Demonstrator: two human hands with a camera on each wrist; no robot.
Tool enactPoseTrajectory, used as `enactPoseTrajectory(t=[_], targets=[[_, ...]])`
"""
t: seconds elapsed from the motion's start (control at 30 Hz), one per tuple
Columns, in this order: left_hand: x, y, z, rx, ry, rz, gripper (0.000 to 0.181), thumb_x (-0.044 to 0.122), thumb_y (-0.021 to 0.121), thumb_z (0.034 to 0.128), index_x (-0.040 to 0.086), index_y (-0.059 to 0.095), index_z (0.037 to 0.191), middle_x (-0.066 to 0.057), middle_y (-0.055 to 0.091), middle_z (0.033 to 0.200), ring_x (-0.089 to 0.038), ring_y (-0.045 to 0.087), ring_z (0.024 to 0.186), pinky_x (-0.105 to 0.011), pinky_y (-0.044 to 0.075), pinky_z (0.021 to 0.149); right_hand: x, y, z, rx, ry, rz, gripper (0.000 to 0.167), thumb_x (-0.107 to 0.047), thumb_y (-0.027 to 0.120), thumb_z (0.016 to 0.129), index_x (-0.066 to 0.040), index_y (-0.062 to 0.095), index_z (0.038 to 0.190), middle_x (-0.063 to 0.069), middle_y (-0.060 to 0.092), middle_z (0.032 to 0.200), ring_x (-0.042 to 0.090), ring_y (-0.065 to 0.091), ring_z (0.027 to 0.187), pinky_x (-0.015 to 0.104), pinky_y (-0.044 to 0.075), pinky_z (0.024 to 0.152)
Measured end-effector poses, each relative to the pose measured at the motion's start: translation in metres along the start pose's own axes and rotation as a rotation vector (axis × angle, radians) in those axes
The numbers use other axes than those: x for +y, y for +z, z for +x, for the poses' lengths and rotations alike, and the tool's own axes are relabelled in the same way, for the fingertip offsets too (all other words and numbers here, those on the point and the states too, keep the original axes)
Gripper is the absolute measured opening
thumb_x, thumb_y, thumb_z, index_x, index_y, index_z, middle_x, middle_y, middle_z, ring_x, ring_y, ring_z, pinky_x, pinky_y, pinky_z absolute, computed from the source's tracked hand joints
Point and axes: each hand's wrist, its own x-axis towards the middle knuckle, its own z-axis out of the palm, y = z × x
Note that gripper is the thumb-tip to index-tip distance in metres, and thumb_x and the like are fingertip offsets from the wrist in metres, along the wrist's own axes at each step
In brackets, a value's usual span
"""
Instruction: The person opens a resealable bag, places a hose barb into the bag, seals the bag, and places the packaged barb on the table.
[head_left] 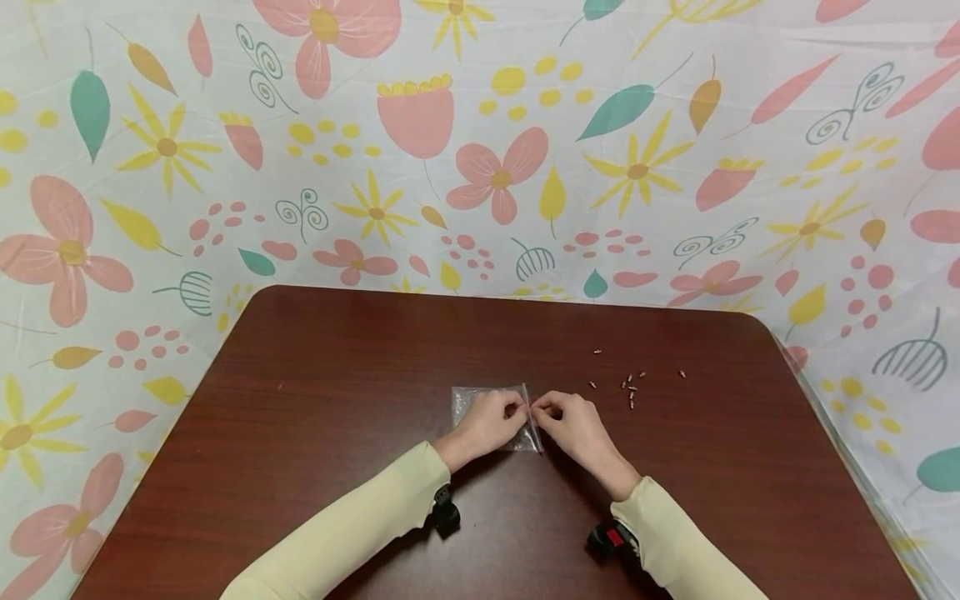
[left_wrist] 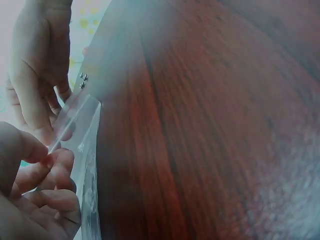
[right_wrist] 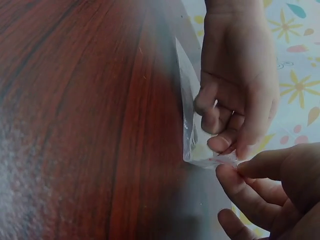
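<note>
A clear plastic zip bag [head_left: 462, 405] lies on the table, its mouth edge raised and turned to the right. My left hand [head_left: 489, 422] pinches that edge between thumb and forefinger. On the other side of the same edge, my right hand [head_left: 576, 427] pinches the plastic with thumb and fingertips. In the left wrist view the bag [left_wrist: 89, 150] stands partly upright between both hands. The right wrist view has the bag's corner [right_wrist: 188, 150] just beside the fingers. Several small metallic pieces [head_left: 631, 387] lie scattered beyond the right hand, too small to identify.
The dark brown wooden table [head_left: 337, 375] has rounded far corners. A floral-patterned cloth [head_left: 480, 108] hangs behind it and along its sides. Dark wrist cameras are strapped at both sleeves.
</note>
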Motion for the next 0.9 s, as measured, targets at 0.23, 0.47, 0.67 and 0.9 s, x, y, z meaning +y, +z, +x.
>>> enactPoseTrajectory(t=[0.23,0.47,0.67,0.9], targets=[[0.0008,-0.0003,-0.0015,-0.009,-0.016,0.019,0.017,0.009,0.063,0.1006,0.008,0.078,0.092,0.000,0.071,0.079,-0.005,0.053,0.063,-0.021,0.044,0.061,-0.0025,0.0026,-0.0017,-0.003,-0.046,-0.113,0.006,-0.012,0.074,0.092,-0.012,0.078,0.097,-0.003,0.076,0.085,0.031,0.066,0.092,0.055,0.050,0.088],[-0.0006,0.0011,-0.0001,-0.023,-0.030,0.038,0.017,0.012,0.063,0.1024,0.010,0.078,0.095,-0.001,0.073,0.083,-0.005,0.055,0.064,-0.022,0.045,0.060,-0.0047,0.0004,-0.0015,-0.040,-0.076,-0.195,0.009,-0.012,0.074,0.089,-0.012,0.077,0.098,-0.006,0.075,0.081,0.033,0.064,0.093,0.057,0.045,0.089],[-0.0008,0.0014,0.0004,-0.006,-0.018,0.060,0.016,0.013,0.065,0.1005,0.010,0.079,0.095,-0.001,0.075,0.085,-0.006,0.055,0.067,-0.023,0.045,0.062,-0.0023,0.0009,-0.0009,-0.022,-0.067,-0.167,0.007,-0.012,0.075,0.093,-0.011,0.080,0.098,-0.001,0.077,0.085,0.031,0.066,0.091,0.052,0.051,0.084],[-0.0002,0.0020,0.0000,0.014,-0.024,0.084,0.013,0.016,0.068,0.0982,0.012,0.079,0.092,0.004,0.071,0.076,-0.004,0.054,0.064,-0.022,0.044,0.060,-0.0005,0.0006,0.0001,-0.016,-0.040,-0.104,0.006,-0.011,0.074,0.095,-0.010,0.080,0.094,0.000,0.077,0.087,0.017,0.070,0.075,0.037,0.054,0.067]])
